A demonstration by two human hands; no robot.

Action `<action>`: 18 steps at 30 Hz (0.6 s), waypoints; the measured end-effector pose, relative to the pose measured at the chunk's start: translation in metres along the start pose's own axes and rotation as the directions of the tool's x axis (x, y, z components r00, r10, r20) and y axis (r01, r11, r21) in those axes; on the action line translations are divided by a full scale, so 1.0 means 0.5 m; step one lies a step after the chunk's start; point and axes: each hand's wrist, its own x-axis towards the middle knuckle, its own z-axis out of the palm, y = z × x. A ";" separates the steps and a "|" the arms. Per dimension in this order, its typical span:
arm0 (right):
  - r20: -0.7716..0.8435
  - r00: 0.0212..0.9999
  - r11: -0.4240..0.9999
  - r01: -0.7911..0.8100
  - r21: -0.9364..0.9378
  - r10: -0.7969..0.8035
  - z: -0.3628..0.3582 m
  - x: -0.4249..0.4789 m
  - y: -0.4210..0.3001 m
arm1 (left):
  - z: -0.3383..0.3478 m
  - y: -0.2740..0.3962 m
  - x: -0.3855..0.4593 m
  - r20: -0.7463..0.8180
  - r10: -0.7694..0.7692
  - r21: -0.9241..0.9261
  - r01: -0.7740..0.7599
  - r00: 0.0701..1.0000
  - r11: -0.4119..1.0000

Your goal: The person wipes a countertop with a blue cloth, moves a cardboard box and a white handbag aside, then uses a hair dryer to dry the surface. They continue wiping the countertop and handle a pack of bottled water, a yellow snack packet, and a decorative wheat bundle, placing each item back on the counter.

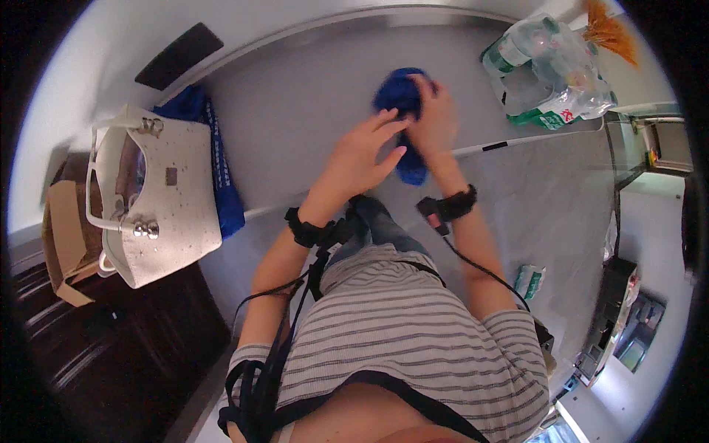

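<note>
A bunched dark-blue cloth (pixel 400 95) hangs in front of me, one end dangling past the edge of a grey surface (pixel 288 111). My right hand (pixel 435 122) grips the cloth from its right side, blurred by motion. Just left of it is my left hand (pixel 357 158), fingers spread and pointing at the cloth. Its fingertips come close to the right hand, and no object shows in its grasp. Part of the cloth between the hands is hidden by the right hand's fingers.
A white handbag (pixel 183 194) stands left, with blue fabric (pixel 227 194) behind it. Beside the bag is an open cardboard box (pixel 69 221) on a dark cabinet (pixel 133 332). Plastic-wrapped bottles (pixel 548 66) sit far right. A green-white packet (pixel 530 281) lies on the grey floor (pixel 559 183).
</note>
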 end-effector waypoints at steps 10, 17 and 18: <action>-0.094 0.992 0.989 -0.094 -0.111 0.084 0.098 0.157 -0.045 | -0.111 -0.078 -0.071 -0.183 -0.275 0.123 0.299 0.944 0.946; 0.060 0.816 0.802 0.548 0.237 -0.575 0.225 0.002 -0.403 | -0.226 -0.073 -0.073 -0.544 -0.205 0.233 0.381 0.813 0.895; 0.076 0.812 0.797 0.543 0.265 -0.579 0.226 0.014 -0.412 | -0.234 -0.075 -0.077 -0.557 -0.202 0.224 0.380 0.806 0.897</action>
